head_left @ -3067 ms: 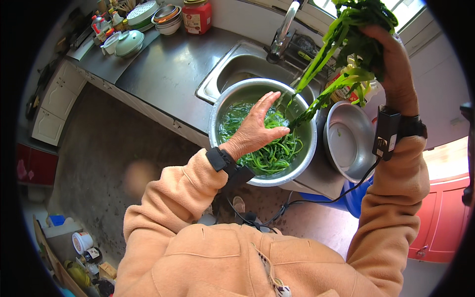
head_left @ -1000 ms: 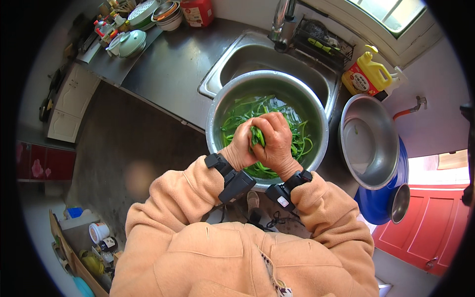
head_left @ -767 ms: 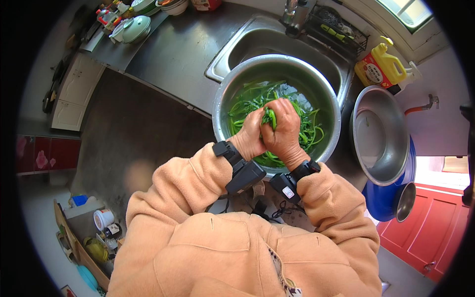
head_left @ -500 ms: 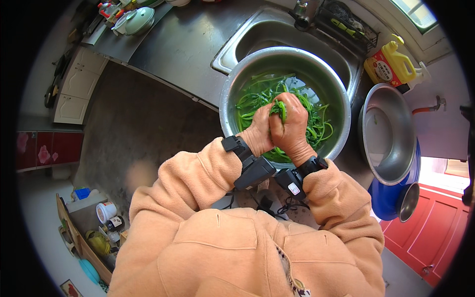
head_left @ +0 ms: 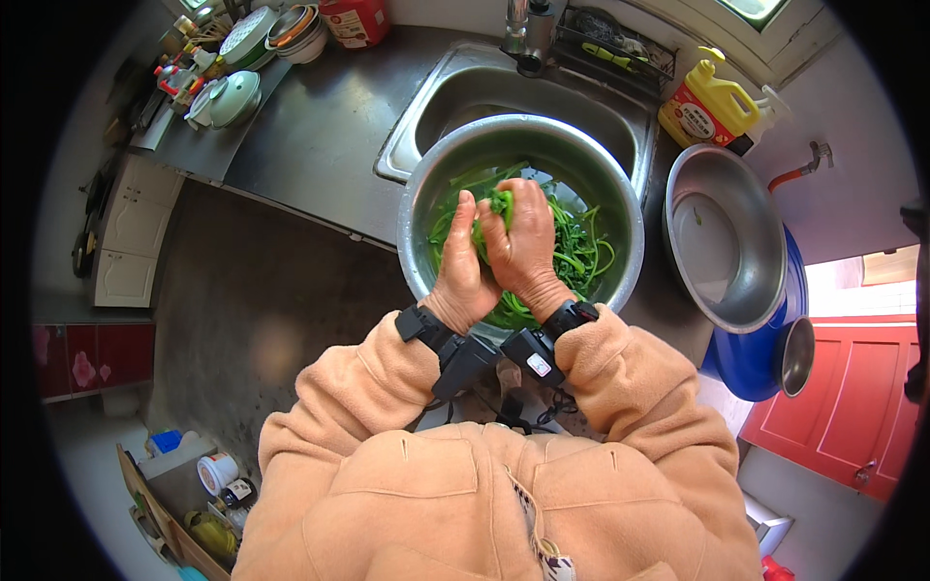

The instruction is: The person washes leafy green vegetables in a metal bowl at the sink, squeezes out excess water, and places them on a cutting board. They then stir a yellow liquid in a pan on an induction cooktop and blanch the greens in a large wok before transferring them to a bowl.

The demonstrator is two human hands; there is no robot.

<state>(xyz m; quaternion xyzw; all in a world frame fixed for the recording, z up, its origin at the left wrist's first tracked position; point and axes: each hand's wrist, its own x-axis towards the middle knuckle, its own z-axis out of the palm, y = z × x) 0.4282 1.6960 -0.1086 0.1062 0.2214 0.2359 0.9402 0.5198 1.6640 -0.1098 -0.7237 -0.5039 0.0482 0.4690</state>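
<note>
Closing round a clump of greens (head_left: 502, 201), the fingers (head_left: 530, 196) of the right hand (head_left: 524, 237) are clamped on it, with leafy ends showing at their top. To their left, the left hand (head_left: 459, 271) stands upright with its palm toward the clump, its fingers nearly straight and side by side; a little green shows between the two hands, but whether the left palm touches it I cannot tell. Below and around the fingers, loose greens (head_left: 583, 242) lie in water in a wide metal basin (head_left: 632, 198). Beyond the fingers are the sink (head_left: 463, 92) and its faucet (head_left: 528, 39), with a black rack (head_left: 612, 50) just beside. Farther to the right of the fingers stands a yellow jug (head_left: 712, 105), and nearer, a second metal basin (head_left: 725, 232), above a blue tub (head_left: 751, 363). Well to the left of the fingers, the counter (head_left: 310, 140) carries a pale green lidded bowl (head_left: 235, 99).
</note>
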